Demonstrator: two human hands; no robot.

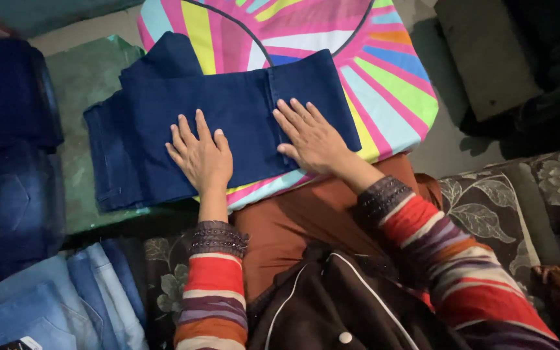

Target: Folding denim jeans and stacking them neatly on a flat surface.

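Dark navy jeans [228, 123] lie folded on the bright striped cushion [384, 78], already down to a compact rectangle, so folding looks mostly done; what seems left is smoothing. Left hand [201, 157] lies flat, fingers spread, on the jeans' near edge, gripping nothing. Right hand [310, 137] lies flat and open on the jeans' right part, likewise pressing only. Left of the jeans, dark denim stacks [8, 155]; nearer the person on that side, light blue jeans [66, 298], cut off by the frame. Layers under the fold are hidden; dim lighting blurs the surroundings beyond the cushion.
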